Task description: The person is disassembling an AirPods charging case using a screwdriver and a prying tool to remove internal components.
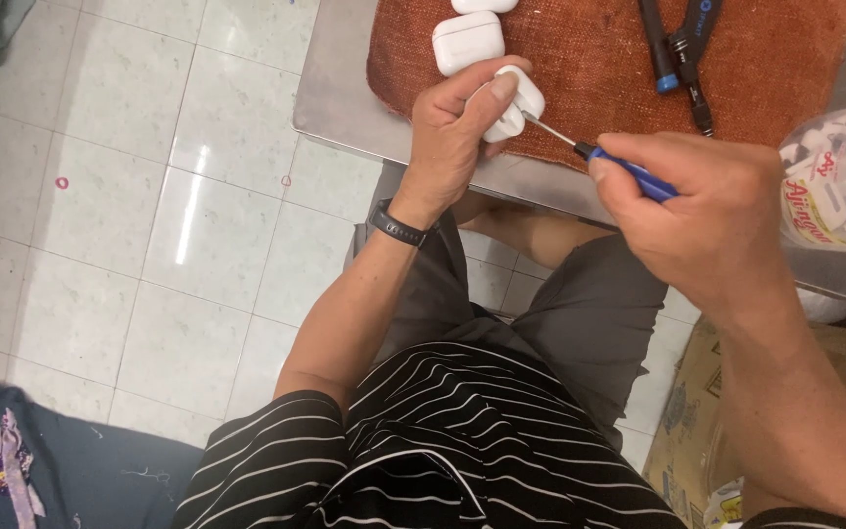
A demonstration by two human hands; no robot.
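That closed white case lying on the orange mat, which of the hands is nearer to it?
Left. The left hand is just below the closed white case, gripping another white case. The right hand is farther off to the right, holding a blue screwdriver.

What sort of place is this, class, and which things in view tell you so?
Probably a small repair bench. The left hand holds a white plastic earbud case; the right hand works it with a blue-handled screwdriver over a rust-orange woven mat.
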